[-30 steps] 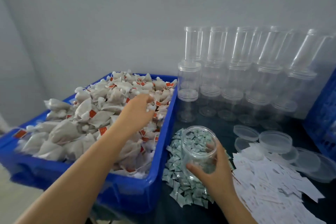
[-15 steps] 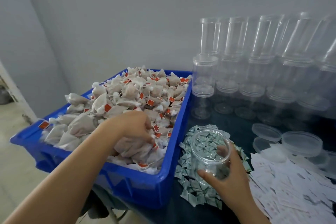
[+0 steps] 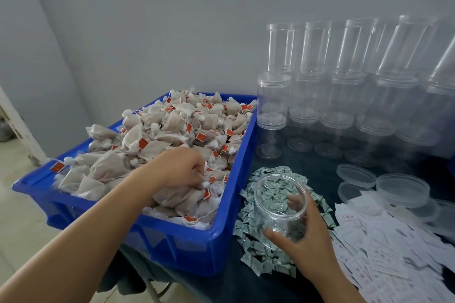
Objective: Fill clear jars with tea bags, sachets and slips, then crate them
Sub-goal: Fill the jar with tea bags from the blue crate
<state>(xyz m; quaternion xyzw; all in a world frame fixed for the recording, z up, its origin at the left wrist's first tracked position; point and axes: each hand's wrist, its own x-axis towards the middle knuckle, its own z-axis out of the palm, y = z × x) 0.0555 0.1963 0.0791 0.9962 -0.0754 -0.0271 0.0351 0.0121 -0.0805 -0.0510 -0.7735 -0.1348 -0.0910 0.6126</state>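
Left hand: the left hand (image 3: 181,171) lies knuckles-up in the heap of tea bags (image 3: 172,140), fingers curled down and closed round a few bags near the tray's right wall.
Right hand: the right hand (image 3: 305,233) grips the open jar (image 3: 279,204), thumb across the near side low down, fingers wrapped round the far side and visible through the clear wall.
Open jar: clear plastic, lidless, mouth tilted slightly toward the camera; it appears to have nothing inside. It sits over the sachet pile, just right of the tray.
Tea bags: pale pouches with small red tags on strings, piled above the rim of the blue tray (image 3: 187,251), thinner at the near right corner where white lining shows.
Blue tray: on the left part of the worktop (image 3: 317,167), its near corner overhanging the edge.
Sachets: a loose pile of small green-and-white sachets (image 3: 261,253) on the dark worktop, between the tray and the slips, partly under the jar and the right hand.
Slips: white printed slips (image 3: 384,248) scattered to the right of the sachets, reaching the lower right edge of view.
Lids: several clear round lids (image 3: 355,176) behind the slips, some overlapping.
Empty jars: stacked empty jars (image 3: 344,86) in tiers against the grey wall (image 3: 172,19), right of the tray's far end.
Floor: pale floor (image 3: 22,216) to the left, below the tray.
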